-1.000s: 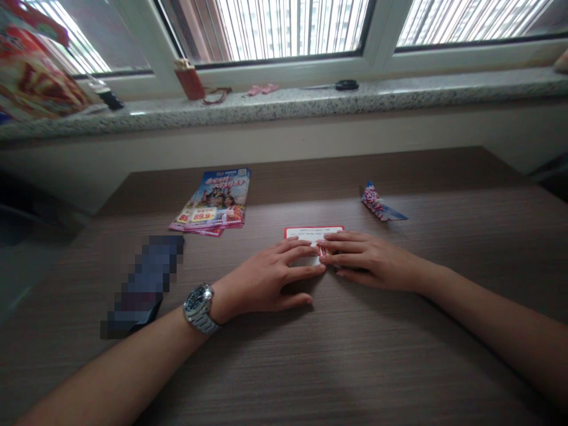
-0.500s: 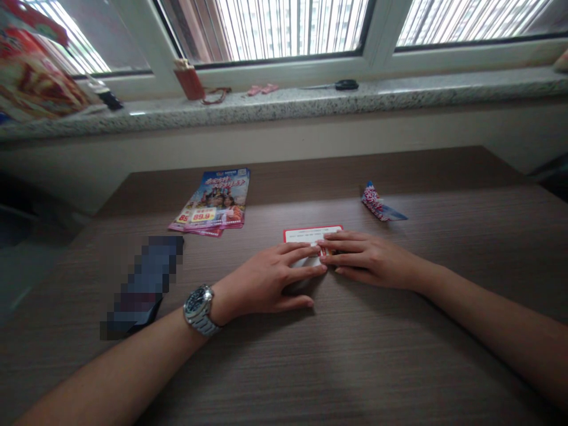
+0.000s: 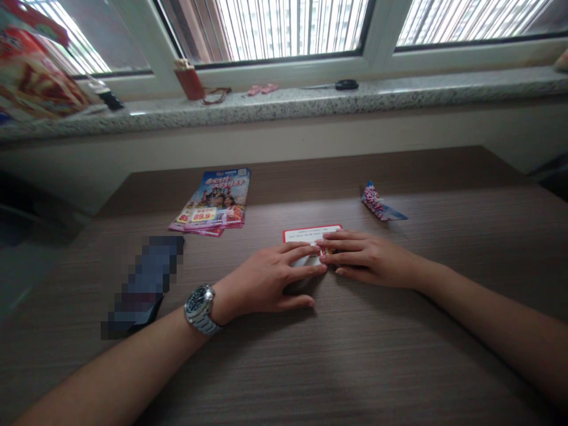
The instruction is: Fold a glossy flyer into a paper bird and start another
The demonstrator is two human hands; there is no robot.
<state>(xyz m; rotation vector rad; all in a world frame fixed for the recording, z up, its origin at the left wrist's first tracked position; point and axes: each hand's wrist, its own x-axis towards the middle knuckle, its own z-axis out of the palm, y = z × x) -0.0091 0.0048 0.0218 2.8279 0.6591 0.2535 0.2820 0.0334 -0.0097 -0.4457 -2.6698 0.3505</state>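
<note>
Dark, wood-grained tabletop (image 3: 275,195) is filling most of the view, stretching toward a pale wall (image 3: 284,136) below a window (image 3: 284,29). On it, a small paper (image 3: 310,233) is showing a white face, a red edge along its far side and corner, and thin lines of print; a patch of red and yellow is peeking out between the fingers. Its near part is hiding under the hands, so its full outline cannot be told.

The paper is lying beneath the fingers of both hands, its far strip showing beyond them. The left hand (image 3: 266,278), with a metal watch (image 3: 200,307) at the wrist, is reaching over it from the left, palm down, thumb spreading away onto the table. The right hand (image 3: 373,257) is coming in from the other side, fingers stretching flat. Their fingertips are drawing close together over the paper; whether they are touching each other cannot be told.

Farther left, a stack of colorful flyers (image 3: 217,201) is resting beyond a pixelated phone (image 3: 148,275). A folded printed piece (image 3: 377,207) is standing partly raised beyond the right hand. Along the speckled sill (image 3: 399,92), black-handled scissors (image 3: 347,85), pink pieces (image 3: 262,89), a red container (image 3: 190,81) and a bright package (image 3: 35,77) are sitting.
</note>
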